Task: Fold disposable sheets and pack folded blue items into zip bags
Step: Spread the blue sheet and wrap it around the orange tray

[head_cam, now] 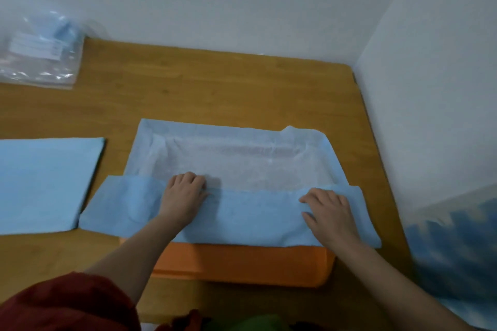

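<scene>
A disposable sheet [242, 158], white inside with a blue backing, lies spread on the wooden table [215, 83]. Its near edge is turned over as a blue flap [242, 215] across the white side. My left hand [184, 193] sits on the flap's far edge with fingers curled, pinching it. My right hand [326, 209] lies flat on the flap at its right end, fingers straight. A second folded blue sheet [45, 183] rests flat on the left.
Clear zip bags [40, 51] with a white label lie at the far left by the wall. An orange bin [242, 263] sits under the sheet's near edge. White walls close the back and right. A blurred blue and white stack [457, 244] stands at the right.
</scene>
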